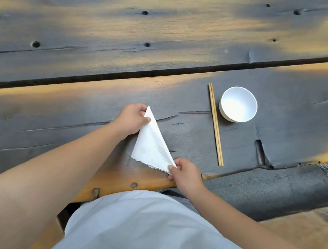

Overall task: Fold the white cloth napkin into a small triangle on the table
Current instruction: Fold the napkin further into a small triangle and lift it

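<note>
Furthest left we see the left forearm reaching in from the lower corner across the dark, weathered planks of the bench [66, 32]; its left hand [132, 117] has its fingers curled about the far tip of the white cloth napkin [150, 143], with the thumb laid on top of the cloth, so it pinches that upper corner; the napkin is already folded into a triangle, long and narrow, lying close to the near edge of the bench, directly in front of the person; its far point sits in the left hand and its near, frayed edge runs toward the right hand; whether the cloth lies flat on the wood or is lifted a little we cannot tell; the right hand [185, 175] pinches the near right corner between thumb and curled fingers, over the worn, lighter edge of the plank; below the hands a pale garment [154, 234] fills the lower middle of the view; to the right of the napkin, apart from it, a pair of wooden chopsticks [215, 124] lies side by side, running away from the person and tilted slightly; just beside them on the right stands a white bowl [238, 104], upright and close to the chopsticks' far end; further right the plank edge is split and ragged.
</note>
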